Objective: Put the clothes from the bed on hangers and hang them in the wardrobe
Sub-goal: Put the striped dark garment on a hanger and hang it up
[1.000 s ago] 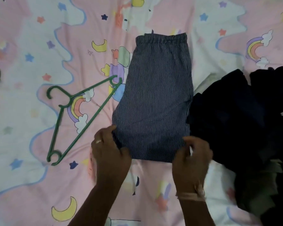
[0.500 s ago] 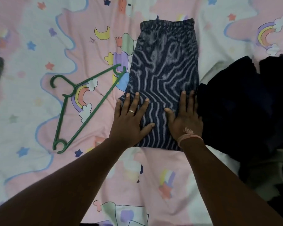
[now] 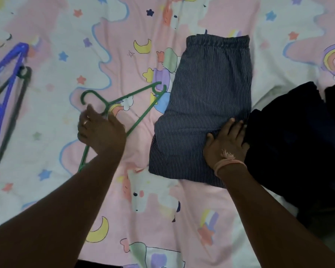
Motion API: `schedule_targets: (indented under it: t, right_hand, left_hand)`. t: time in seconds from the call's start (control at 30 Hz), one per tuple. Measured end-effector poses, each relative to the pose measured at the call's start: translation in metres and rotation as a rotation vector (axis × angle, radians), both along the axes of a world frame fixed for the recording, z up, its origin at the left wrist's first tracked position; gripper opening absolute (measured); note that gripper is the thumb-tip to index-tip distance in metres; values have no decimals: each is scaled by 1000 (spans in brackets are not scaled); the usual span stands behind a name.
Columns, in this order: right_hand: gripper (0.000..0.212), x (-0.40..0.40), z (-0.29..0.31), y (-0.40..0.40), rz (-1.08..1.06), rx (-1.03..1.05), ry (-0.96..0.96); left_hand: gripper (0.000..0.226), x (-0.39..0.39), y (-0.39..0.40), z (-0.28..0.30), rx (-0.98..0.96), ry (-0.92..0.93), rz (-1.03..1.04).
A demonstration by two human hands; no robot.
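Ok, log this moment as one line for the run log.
left hand: over green hanger, grip unclear | right hand: flat on folded striped shorts | dark clothes pile: right, waiting | nothing hung

Pink cartoon-print bedsheet (image 3: 182,219)

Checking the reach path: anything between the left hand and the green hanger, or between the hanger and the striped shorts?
Nothing visible. The left hand is already over the green hanger near its neck. Only bare bedsheet separates the hanger from the striped shorts, which the right hand presses flat.
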State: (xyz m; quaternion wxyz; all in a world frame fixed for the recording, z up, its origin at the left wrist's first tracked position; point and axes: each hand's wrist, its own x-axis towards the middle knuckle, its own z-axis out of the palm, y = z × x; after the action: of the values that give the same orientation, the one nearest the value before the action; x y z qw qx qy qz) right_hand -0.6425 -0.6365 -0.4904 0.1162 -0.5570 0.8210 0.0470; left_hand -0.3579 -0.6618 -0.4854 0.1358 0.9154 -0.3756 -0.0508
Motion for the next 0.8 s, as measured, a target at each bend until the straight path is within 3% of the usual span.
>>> schedule_targets:
  t: [0.07,0.17,0.23,0.33,0.53,0.7,0.8]
  right_hand:
    - [84,10,1,-2,-44,6,-30]
    - [83,18,1,-3,-111,-15,-83]
    - [82,19,3,-2,-136,-19,-130]
    - [77,22,15,-2,-168,-78,-257]
    - [62,59,49,12,-69,-426,-491]
    - [61,74,96,15,-108,-821,-563]
    - [57,71,102,22,-53,-785,-440]
  left_hand:
    - [46,16,1,0,133,63,6]
    - [23,31,4,2,134,206,-14]
    - [19,32,10,11,-27,338,-55]
    - [22,19,23,33,-325,355,-127]
    - [24,-4,26,67,-565,407,-197]
    - [22,-41,23,68,-425,503,-586]
    - [22,-70,31,62,-226,672,-807]
